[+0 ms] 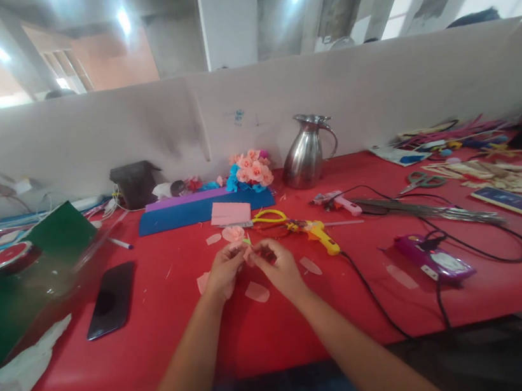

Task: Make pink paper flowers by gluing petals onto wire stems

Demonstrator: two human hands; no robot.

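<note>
Close together over the red table (177,360), my two hands work on a pink paper flower (234,233) with a bit of green at its base. My left hand (225,269) is closed around the flower's lower part. The fingers of my right hand (274,263) pinch a small pink petal (248,253) against it. Loose pink petals lie around them: a petal (257,291) below the hands and another petal (311,266) to the right. Beyond the hands are a stack of pink paper (230,213) and yellow-handled scissors (269,216).
A yellow glue gun (323,237) and a pink glue gun (339,202) lie to the right, their cords trailing to a purple power box (435,260). Behind stand a steel jug (306,154) and a flower bunch (252,169). A phone (111,300) lies left.
</note>
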